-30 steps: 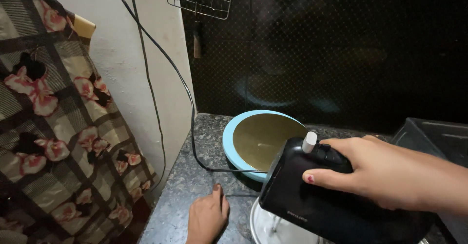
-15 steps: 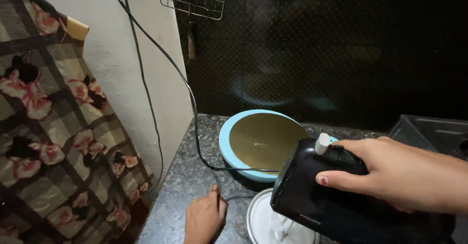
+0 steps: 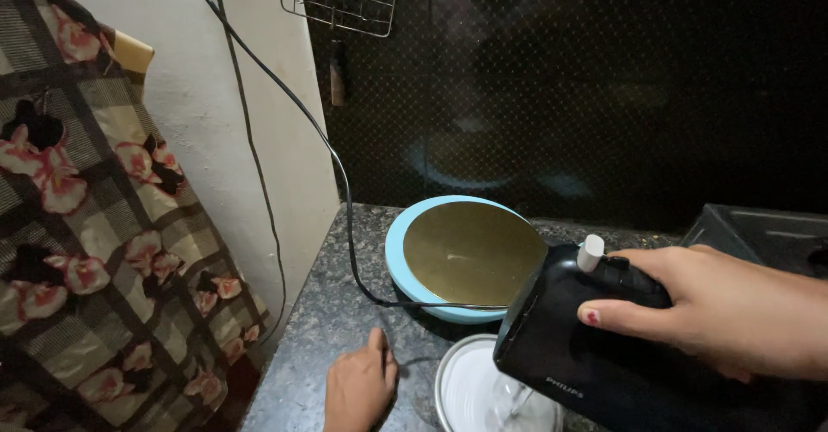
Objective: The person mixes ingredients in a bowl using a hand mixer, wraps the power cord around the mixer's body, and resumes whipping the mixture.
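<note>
Gripping black mixer [image 3: 604,346] with right hand [image 3: 724,311], fingers wrapped shut; shifting slightly right over bowl [image 3: 470,389]. Resting left hand [image 3: 360,389] loosely on counter [image 3: 336,311], holding nothing.

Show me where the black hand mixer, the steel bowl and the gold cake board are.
black hand mixer [image 3: 595,354], head view, side of its body.
steel bowl [image 3: 444,380], head view, left rim.
gold cake board [image 3: 470,251], head view, centre of its top.

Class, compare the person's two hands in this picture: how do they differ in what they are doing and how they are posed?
The right hand grips a black hand mixer above a metal bowl; the left hand holds nothing. The right hand is raised off the counter; the left hand rests on the speckled stone counter, beside the bowl. Both are bare.
</note>
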